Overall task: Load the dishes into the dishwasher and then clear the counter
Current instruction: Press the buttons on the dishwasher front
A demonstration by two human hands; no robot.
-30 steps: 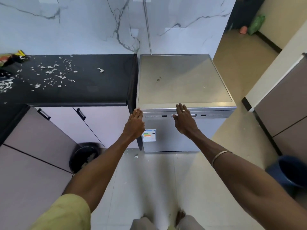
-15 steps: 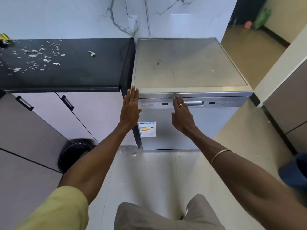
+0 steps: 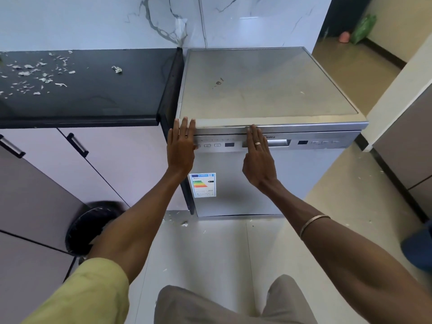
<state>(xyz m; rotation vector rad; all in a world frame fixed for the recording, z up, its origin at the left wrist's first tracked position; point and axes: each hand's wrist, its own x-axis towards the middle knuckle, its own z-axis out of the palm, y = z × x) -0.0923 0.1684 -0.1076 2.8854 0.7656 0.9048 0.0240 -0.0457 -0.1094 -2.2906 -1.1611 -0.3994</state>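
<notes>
Dishwasher (image 3: 268, 160) stands shut, right of black counter (image 3: 81, 90); no dishes in view. Left hand (image 3: 181, 148) flat against door's top-left corner, fingers straight and together, clamped on nothing; right hand (image 3: 258, 157) likewise flat, fingertips at seam under lid, left end of recessed handle (image 3: 278, 143) beneath it. Risk: flat palms give no purchase, so door may stay latched; left palm overlaps control buttons (image 3: 211, 145), may trigger cycle. White scraps (image 3: 35, 76) litter counter, well apart from both hands.
</notes>
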